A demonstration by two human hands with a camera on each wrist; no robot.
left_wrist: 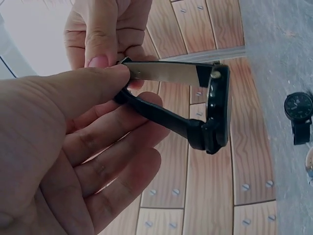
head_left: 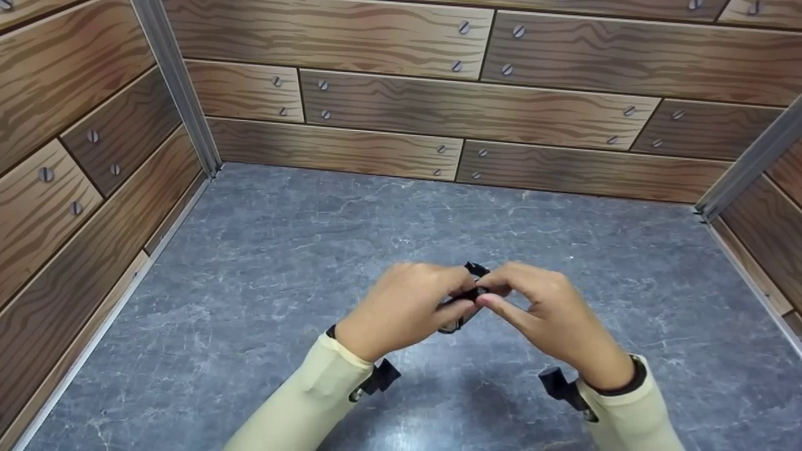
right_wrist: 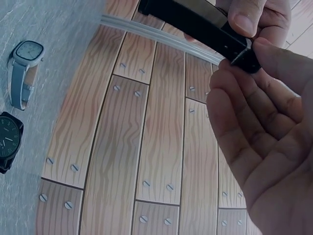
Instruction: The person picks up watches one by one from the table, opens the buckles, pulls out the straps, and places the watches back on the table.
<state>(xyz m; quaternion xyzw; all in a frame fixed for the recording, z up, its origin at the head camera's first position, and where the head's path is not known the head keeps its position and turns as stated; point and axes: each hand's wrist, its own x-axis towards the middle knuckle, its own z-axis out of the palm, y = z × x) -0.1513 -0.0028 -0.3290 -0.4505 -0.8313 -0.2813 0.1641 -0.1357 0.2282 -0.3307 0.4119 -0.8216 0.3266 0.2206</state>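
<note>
Both hands hold one black wristwatch [left_wrist: 222,112] up in front of the body. Its strap [left_wrist: 164,117] forms a loop, dark outside and beige on the inner lining. My left hand [head_left: 404,307] pinches the strap between thumb and fingers near its joined end, away from the case, while its lower fingers spread loosely below. From the other side my right hand [head_left: 551,313] grips the same end, thumb and fingertips at the buckle area [right_wrist: 239,56]. The two thumbs meet closely there. In the head view the fingers hide most of the watch.
On the grey marbled table [head_left: 301,238] lie a watch with a squarish case and grey strap [right_wrist: 29,51] and another black watch [right_wrist: 10,137]. Wood-patterned walls [head_left: 388,100] with metal corner posts [head_left: 182,94] surround the table at the back and sides.
</note>
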